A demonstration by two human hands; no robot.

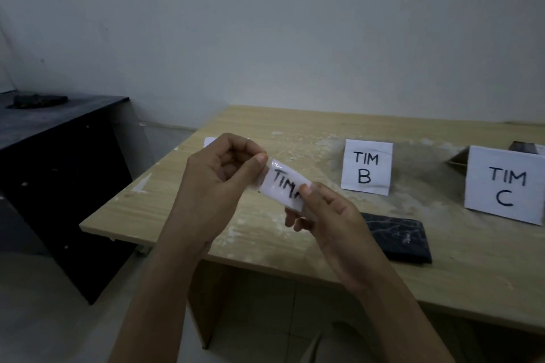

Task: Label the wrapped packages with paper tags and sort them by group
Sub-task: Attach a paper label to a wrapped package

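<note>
The left hand [218, 183] and the right hand [327, 215] hold a small white paper tag [284, 186] between them, above the near part of the pale wooden bench [177, 203]. The left hand pinches the tag's left end between thumb and curled fingers. The right hand pinches the right end, its thumb on top covering the last of the black handwriting, so only "TIM" and part of another letter can be read. The tag's surface looks glossy and tilts down toward the right hand.

A flat package wrapped in black plastic [398, 237] lies on the bench just beside the right hand, on its right and partly hidden by the wrist. Beyond the right hand stands a white paper card lettered "TIM B" [366, 166]; farther right stands a larger white card lettered "TIM C" [505, 186], with a dark object [525, 147] behind it, too cut off to identify. The corner of another white card [210, 142] shows behind the left hand. Well to the left of the left hand stands a black cabinet [59, 156].
</note>
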